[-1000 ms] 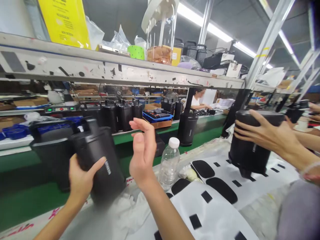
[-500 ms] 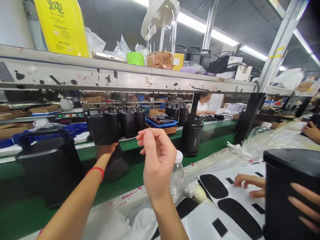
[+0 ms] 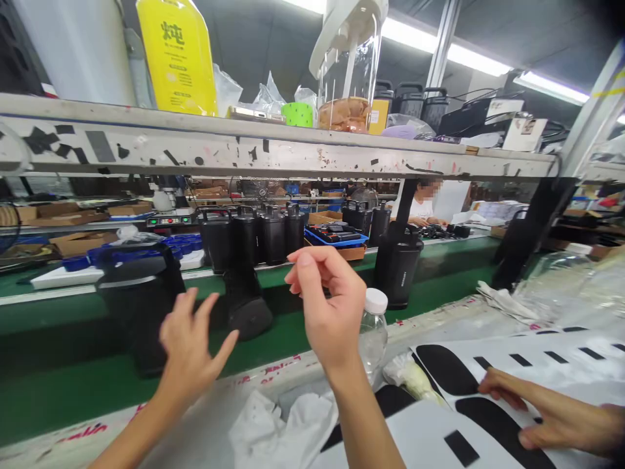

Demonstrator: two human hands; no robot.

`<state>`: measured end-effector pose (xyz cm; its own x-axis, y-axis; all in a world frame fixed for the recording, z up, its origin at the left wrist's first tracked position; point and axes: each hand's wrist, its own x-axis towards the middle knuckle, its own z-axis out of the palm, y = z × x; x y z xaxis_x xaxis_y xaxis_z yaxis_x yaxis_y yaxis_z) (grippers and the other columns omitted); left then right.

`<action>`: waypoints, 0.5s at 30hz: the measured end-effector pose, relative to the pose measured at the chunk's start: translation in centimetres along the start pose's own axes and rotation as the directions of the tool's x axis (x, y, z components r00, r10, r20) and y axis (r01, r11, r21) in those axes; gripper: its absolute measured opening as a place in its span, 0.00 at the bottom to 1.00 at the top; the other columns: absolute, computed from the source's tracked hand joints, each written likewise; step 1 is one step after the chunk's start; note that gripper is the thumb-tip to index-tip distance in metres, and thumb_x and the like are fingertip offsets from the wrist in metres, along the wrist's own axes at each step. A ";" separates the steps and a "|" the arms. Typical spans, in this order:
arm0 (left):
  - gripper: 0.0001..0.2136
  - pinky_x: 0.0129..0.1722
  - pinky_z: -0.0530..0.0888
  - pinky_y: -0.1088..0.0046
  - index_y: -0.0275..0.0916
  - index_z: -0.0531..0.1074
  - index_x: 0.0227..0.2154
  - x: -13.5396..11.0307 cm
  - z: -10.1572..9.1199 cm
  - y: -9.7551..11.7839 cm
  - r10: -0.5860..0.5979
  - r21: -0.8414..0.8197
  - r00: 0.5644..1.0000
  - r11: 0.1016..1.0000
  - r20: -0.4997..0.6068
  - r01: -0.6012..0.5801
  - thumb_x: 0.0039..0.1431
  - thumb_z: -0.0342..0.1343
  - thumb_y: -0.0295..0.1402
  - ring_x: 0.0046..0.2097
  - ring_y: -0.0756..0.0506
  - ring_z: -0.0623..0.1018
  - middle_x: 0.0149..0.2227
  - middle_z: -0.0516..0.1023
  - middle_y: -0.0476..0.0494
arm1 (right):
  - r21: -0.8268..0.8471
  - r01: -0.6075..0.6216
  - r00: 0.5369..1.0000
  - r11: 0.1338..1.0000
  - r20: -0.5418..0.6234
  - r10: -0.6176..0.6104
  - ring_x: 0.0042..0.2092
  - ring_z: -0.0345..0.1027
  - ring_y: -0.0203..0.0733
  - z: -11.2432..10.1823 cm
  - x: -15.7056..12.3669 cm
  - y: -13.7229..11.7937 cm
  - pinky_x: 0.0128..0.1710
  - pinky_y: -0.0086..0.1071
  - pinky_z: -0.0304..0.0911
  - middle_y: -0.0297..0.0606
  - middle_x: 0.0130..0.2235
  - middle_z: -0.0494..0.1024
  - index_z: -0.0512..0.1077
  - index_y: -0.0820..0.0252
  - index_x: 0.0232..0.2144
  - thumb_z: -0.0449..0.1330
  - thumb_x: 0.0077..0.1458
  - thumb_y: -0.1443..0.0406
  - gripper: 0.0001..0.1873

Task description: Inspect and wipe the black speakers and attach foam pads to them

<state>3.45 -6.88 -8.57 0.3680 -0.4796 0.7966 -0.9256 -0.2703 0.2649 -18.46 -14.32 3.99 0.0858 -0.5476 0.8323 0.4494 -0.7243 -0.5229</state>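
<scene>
Holds the left grip (image 3: 188,348) fanned wide and empty, palm facing away, above the near edge of the green belt (image 3: 58,384). Touches nothing with it. Finds the nearest thing just beyond its fingertips and a little to their right: a black can (image 3: 247,306), tilted on the belt with its round end toward the camera, apart from the hand. Sees a second black can (image 3: 139,299) upright just beyond the grip on its left, with clear film bunched over its top.

Raises the right grip (image 3: 329,312) higher, fingers loosely curled and thumb close to forefinger, pinching nothing that shows. Has a clear bottle (image 3: 374,332) with a white cap just behind it on the right, a crumpled white cloth (image 3: 278,430) on the tabletop under the wrist, and a third can (image 3: 398,264) standing well beyond.

Notes a co-worker's hand (image 3: 541,417) far to the right of both grips, resting flat on a white sheet (image 3: 493,433) of black pads.

Reads as a moment between holds, neither grip loaded and the tilted can lying free. Judging by this, any reach for that can calls for a short stretch forward with the left grip kept wide enough for its round body, and a wrap around its side firm enough to stop it rolling on the belt.
</scene>
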 end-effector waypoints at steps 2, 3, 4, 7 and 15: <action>0.44 0.67 0.43 0.43 0.25 0.51 0.64 -0.9 -2.2 -1.6 -0.150 0.066 0.971 0.984 -0.186 0.164 0.56 0.49 0.57 0.71 0.34 0.41 0.68 0.44 0.23 | 0.010 -0.009 1.000 1.000 -0.026 0.009 0.26 0.64 0.25 -0.4 0.2 0.1 0.26 0.18 0.60 0.30 0.25 0.72 0.72 0.62 0.32 0.55 0.64 0.62 0.12; 0.50 0.65 0.44 0.38 0.24 0.45 0.66 -0.8 -2.9 -2.4 -0.255 0.068 0.932 0.957 -0.258 0.281 0.52 0.53 0.59 0.70 0.31 0.41 0.68 0.41 0.20 | 0.011 -0.022 0.999 1.000 -0.038 0.023 0.26 0.65 0.26 -0.5 0.3 0.2 0.26 0.18 0.60 0.31 0.25 0.72 0.72 0.62 0.32 0.55 0.64 0.61 0.12; 0.56 0.63 0.47 0.35 0.23 0.40 0.66 -0.5 -3.3 -3.2 -0.357 0.052 0.892 0.922 -0.279 0.385 0.48 0.57 0.60 0.70 0.28 0.41 0.67 0.40 0.17 | 0.010 -0.034 0.998 0.999 -0.044 0.035 0.26 0.65 0.26 -0.6 0.3 0.3 0.26 0.18 0.60 0.31 0.25 0.72 0.72 0.62 0.32 0.55 0.64 0.61 0.12; 0.65 0.61 0.56 0.35 0.22 0.31 0.66 1.2 -2.9 -5.0 -0.561 -0.006 0.801 0.820 -0.211 0.573 0.41 0.67 0.56 0.68 0.23 0.46 0.66 0.41 0.12 | -0.005 -0.057 0.998 0.998 -0.038 0.057 0.25 0.64 0.27 -0.6 0.5 0.6 0.25 0.20 0.60 0.31 0.25 0.72 0.73 0.62 0.32 0.55 0.64 0.60 0.13; 0.57 0.66 0.59 0.49 0.32 0.43 0.67 2.8 -4.5 -7.0 -0.741 -0.257 0.658 0.667 -0.135 0.699 0.39 0.75 0.37 0.66 0.31 0.58 0.65 0.54 0.25 | -0.109 -0.130 0.985 0.986 0.097 0.140 0.27 0.64 0.28 0.3 -0.1 -0.5 0.27 0.22 0.61 0.31 0.25 0.71 0.71 0.61 0.34 0.51 0.64 0.57 0.15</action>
<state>10.55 -2.54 -5.78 0.9161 -0.0026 0.4010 -0.3831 -0.3013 0.8732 -18.43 -13.79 4.23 0.2342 -0.6004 0.7646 0.3345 -0.6887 -0.6432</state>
